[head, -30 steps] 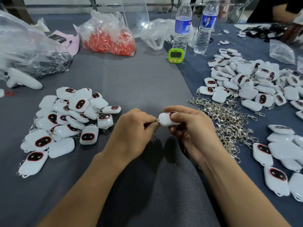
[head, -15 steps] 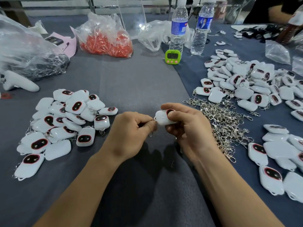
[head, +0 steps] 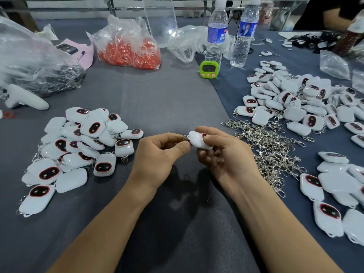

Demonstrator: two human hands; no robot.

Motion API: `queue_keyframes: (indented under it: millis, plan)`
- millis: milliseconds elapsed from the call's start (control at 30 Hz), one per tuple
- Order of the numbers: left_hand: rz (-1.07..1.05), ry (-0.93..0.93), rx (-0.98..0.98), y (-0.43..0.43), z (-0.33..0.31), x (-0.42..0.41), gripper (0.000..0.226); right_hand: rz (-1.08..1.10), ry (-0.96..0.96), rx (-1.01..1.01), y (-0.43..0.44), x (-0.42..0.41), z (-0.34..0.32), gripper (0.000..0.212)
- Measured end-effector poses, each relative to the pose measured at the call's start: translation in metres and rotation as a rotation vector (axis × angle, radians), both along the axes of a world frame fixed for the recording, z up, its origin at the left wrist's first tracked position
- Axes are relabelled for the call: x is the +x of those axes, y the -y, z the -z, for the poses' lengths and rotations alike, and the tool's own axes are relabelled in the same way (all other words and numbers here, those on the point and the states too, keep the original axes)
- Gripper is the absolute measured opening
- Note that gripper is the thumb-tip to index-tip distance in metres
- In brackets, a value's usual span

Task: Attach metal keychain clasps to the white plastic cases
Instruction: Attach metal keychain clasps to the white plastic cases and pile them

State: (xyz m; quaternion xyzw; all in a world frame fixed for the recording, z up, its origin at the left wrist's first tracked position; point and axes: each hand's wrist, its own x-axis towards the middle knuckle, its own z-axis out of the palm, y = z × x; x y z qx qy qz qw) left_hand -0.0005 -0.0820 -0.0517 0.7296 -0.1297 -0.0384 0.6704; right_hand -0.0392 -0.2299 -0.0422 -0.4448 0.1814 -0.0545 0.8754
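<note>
My right hand (head: 222,152) grips a white plastic case (head: 199,141) just above the middle of the grey cloth. My left hand (head: 159,152) is pinched on a metal clasp (head: 185,137) pressed against the case's left end; most of the clasp is hidden by my fingers. A heap of loose metal clasps (head: 269,146) lies right of my hands. White cases with clasps on them are piled at the left (head: 78,148). More white cases spread over the right side (head: 291,107) and near right (head: 338,186).
At the back stand two water bottles (head: 216,30), a green timer (head: 209,69), a bag of red parts (head: 130,50) and clear plastic bags (head: 29,62). A white controller (head: 25,99) lies far left. Another person's arm (head: 334,16) shows at the top right.
Both hands stay together on the case and clasp, with only small finger shifts. The view has shifted slightly.
</note>
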Motion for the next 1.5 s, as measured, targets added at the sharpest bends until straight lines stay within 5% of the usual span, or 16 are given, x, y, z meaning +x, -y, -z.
queue_keyframes:
  millis: [367,533,667,733,900,1100,1233,1400,1500]
  plan:
    - [0.001,0.067,-0.028,0.001,-0.008,-0.006,0.03,-0.003,-0.004,-0.014,0.0,-0.002,0.0,0.035]
    - [-0.068,0.525,0.557,-0.005,-0.001,-0.005,0.017,0.076,0.139,-0.604,-0.003,-0.004,0.004,0.027]
    - [-0.012,0.84,0.791,-0.007,0.001,-0.006,0.02,0.115,0.187,-1.063,-0.009,-0.005,0.01,0.02]
    - [-0.031,0.795,0.778,-0.005,0.002,-0.007,0.018,0.135,0.135,-0.931,-0.008,-0.005,0.008,0.023]
    - [0.042,0.086,0.187,0.0,0.001,0.001,0.018,0.06,-0.014,-0.124,-0.003,-0.002,-0.003,0.03]
    - [0.13,-0.023,0.078,0.002,-0.003,-0.002,0.018,0.009,0.006,-0.029,-0.005,-0.002,-0.005,0.039]
    - [0.084,0.207,0.324,-0.004,-0.001,-0.001,0.015,0.084,0.074,-0.282,-0.007,-0.003,-0.001,0.036]
    - [0.07,0.748,0.865,-0.003,-0.002,-0.004,0.018,0.193,0.29,-1.228,-0.023,-0.015,0.01,0.021]
    - [0.009,0.848,0.977,0.0,-0.001,-0.004,0.021,0.201,0.249,-1.127,-0.027,-0.012,0.012,0.02]
